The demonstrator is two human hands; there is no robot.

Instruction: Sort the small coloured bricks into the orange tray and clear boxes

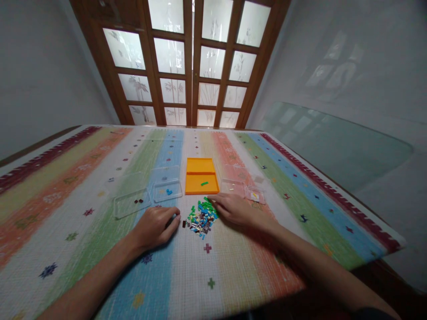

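Note:
A heap of small toy building bricks (203,218) in green, blue, white and dark brown lies between my hands. My left hand (157,226) rests on the cloth left of the heap, its fingers curled, with a small blue brick (174,216) showing at the fingertips. Reaching in from the right, my right hand (230,207) has its fingers together at the heap's far edge, its tips on a green brick (206,199). Beyond the heap, an open orange case (201,165) holds one green brick (204,183).
Left of the case stand two open clear boxes, one (115,211) with brown bricks, the other (155,194) with blue ones. To its right, a clear box (227,181) and a smaller one (263,195) hold small pale and yellow pieces. A striped cloth (213,262) covers the table.

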